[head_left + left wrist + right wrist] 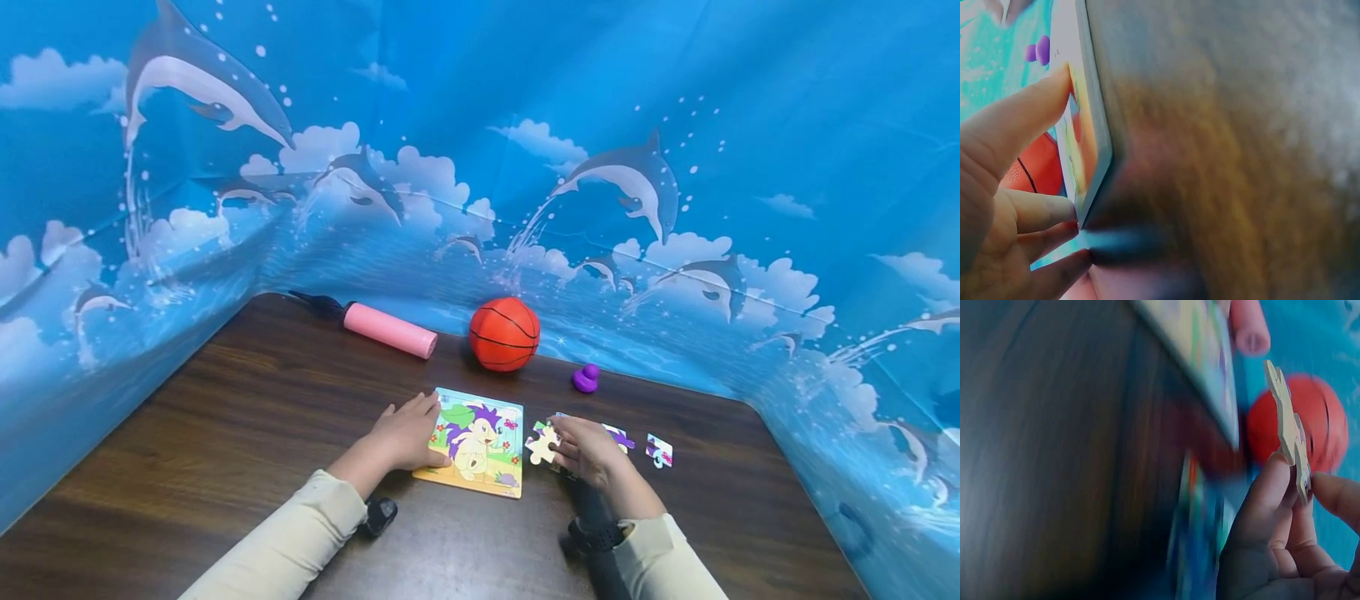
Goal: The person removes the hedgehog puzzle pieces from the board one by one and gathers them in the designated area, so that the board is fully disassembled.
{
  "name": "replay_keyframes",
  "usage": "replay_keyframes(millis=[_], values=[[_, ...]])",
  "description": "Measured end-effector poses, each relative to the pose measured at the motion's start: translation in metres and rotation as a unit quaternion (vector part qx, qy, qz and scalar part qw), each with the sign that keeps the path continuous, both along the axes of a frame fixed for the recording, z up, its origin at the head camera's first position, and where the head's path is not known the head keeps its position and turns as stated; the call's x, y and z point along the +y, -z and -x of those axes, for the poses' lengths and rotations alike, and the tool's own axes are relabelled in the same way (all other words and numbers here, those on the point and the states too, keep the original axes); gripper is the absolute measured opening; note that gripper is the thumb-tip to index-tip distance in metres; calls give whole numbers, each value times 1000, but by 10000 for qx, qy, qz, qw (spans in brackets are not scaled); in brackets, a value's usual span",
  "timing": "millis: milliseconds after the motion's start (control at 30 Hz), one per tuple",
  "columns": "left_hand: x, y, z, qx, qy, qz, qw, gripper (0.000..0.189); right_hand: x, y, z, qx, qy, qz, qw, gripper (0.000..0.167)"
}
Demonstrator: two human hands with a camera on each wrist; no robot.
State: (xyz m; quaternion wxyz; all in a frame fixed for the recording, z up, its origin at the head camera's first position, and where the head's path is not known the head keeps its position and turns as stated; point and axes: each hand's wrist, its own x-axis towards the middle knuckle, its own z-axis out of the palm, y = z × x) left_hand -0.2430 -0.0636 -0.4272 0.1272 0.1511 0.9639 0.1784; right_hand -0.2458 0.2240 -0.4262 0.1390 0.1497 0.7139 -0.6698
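"What is the right hand (592, 450) holding?"

"It's pinching a cream-backed puzzle piece (1284, 419) just right of the puzzle board (480, 471); its thumb and fingers are clamping on the edge. I can't tell whether it's gripping one piece or two joined."

"And the left hand (405, 433)?"

"It's resting at the board's left side. The thumb is touching the picture, well apart from the other fingers, which are touching the edge. The board is lying flat, showing a purple-spined hedgehog."

"Any other pieces?"

"Some are lying partly hidden behind the right hand, and a loose piece (659, 451) is sitting farther right."

"What's standing beyond?"

"A red-orange ball (504, 334) is resting behind the board, a pink pump (390, 330) is lying left of it, and a purple knobbed object (587, 378) is sitting to its right. All are sharing the brown surface (187, 417); a blue dolphin backdrop (450, 83) is hanging around it."
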Motion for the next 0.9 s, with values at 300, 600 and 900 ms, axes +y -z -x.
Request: replay_keyframes(millis=[300,600,900], values=[[-4,-3,1,-90,-43,101,9999,92,86,3,-25,252,184,-1293,9911,41],[-3,-4,0,-76,-26,77,9999,92,96,6,-28,609,-51,-2045,9770,26],[1,-1,1,-39,3,98,9999,92,89,1,-25,818,-91,-3049,9488,27]])
